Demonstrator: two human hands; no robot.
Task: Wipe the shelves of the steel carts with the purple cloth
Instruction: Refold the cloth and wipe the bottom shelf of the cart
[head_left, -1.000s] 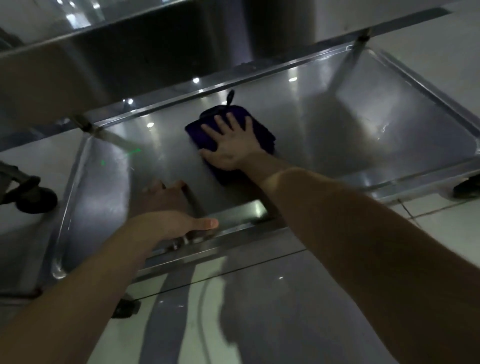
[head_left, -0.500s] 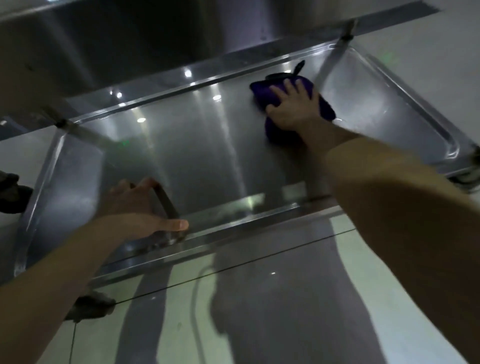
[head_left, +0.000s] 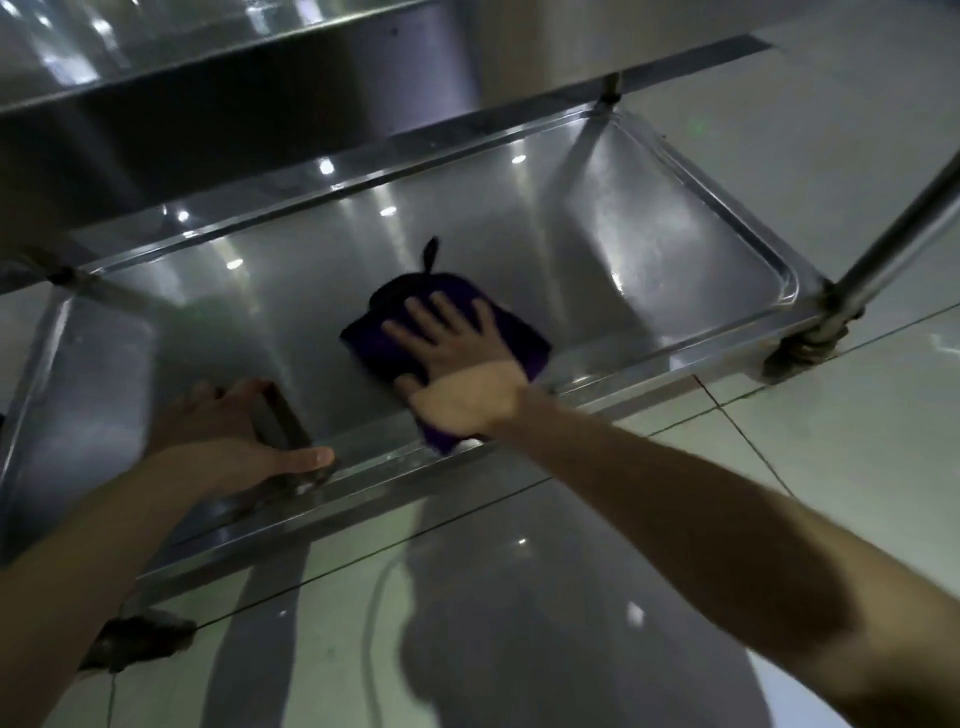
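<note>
Plainly spread, the right hand (head_left: 457, 364) presses the purple cloth (head_left: 384, 322) beside the shelf rim (head_left: 649, 369), where it may bunch and snag, while the left hand (head_left: 234, 441) seemingly grips that rim.

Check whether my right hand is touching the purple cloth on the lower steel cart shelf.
Touching. The head view shows the right hand spread flat on the purple cloth, fingers pressing it against the steel cart shelf.

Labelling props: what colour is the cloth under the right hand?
Dark purple cloth, pressed flat under the right hand; seen in the head view.
</note>
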